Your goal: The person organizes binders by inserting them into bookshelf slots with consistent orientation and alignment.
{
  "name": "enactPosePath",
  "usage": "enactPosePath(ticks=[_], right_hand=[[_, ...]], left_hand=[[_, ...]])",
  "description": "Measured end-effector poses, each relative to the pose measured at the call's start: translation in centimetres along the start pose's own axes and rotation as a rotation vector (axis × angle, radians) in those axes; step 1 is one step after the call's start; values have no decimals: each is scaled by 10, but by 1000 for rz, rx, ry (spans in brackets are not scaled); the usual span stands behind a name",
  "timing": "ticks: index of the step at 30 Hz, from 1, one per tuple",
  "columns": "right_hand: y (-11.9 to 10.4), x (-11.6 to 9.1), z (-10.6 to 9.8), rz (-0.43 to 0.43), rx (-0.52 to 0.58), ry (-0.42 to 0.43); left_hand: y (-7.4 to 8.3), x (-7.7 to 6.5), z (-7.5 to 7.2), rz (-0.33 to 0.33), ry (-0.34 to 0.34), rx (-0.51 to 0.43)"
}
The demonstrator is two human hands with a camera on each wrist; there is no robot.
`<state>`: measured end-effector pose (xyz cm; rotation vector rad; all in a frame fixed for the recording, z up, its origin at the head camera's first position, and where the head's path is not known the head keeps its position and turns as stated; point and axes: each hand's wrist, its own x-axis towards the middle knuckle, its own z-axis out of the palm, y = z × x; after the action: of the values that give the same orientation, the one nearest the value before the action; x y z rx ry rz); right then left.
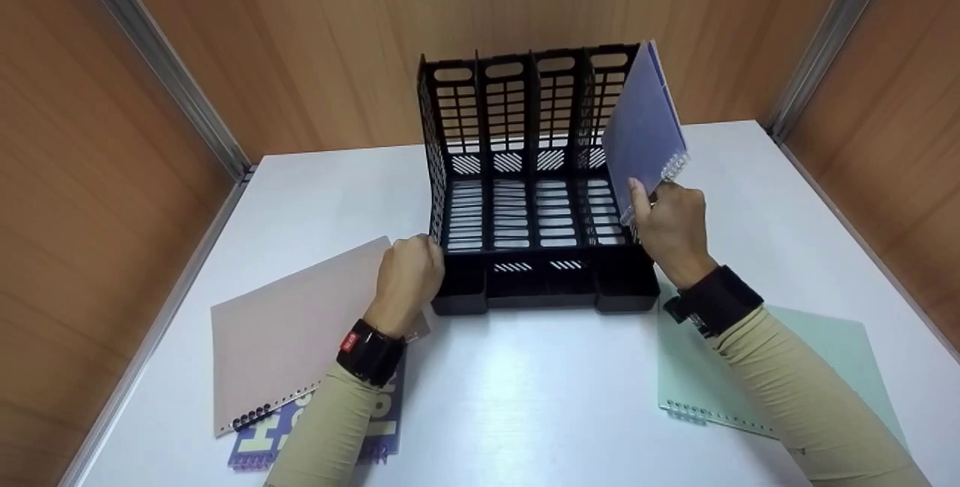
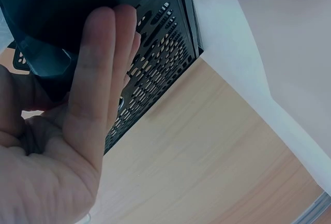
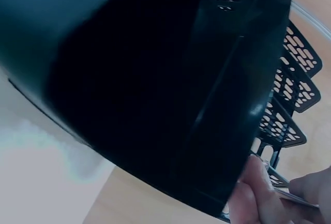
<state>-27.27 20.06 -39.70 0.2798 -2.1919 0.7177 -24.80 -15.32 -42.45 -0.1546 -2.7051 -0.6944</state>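
A black file rack with upright slotted dividers stands on the white table, its open front facing me. My left hand grips the rack's front left corner; in the left wrist view its fingers lie along the perforated side wall. In my right hand is a blue-violet spiral notebook, pinched near its lower coil edge with the thumb on its left face. The notebook stands upright and tilted at the rightmost slot, hiding part of that side. The right wrist view shows the right fingertips close by the rack's front edge.
A pinkish spiral notebook lies at the left, partly over a purple notebook with large pale letters. A pale green spiral notebook lies at the right under my forearm. Wooden panels enclose the table at the back and sides.
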Motion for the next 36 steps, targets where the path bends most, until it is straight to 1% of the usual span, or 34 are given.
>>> enactPosePath(ticks=[7, 10, 15, 18, 29, 32, 36], right_hand=[[8, -4, 6, 39, -5, -55], [10, -5, 7, 47, -3, -60], [12, -6, 8, 37, 12, -50], [13, -7, 9, 48, 3, -50], [16, -12, 8, 124, -26, -84], [17, -14, 6, 141, -38, -117], [18, -14, 1, 201, -21, -155]], left_hand=[[0, 0, 1, 22, 9, 16], [0, 0, 0, 24, 11, 23], [0, 0, 0, 19, 4, 21], [0, 0, 0, 12, -3, 19], [-1, 1, 0, 9, -1, 0], [-2, 0, 0, 12, 3, 1], [-2, 0, 1, 18, 11, 5]])
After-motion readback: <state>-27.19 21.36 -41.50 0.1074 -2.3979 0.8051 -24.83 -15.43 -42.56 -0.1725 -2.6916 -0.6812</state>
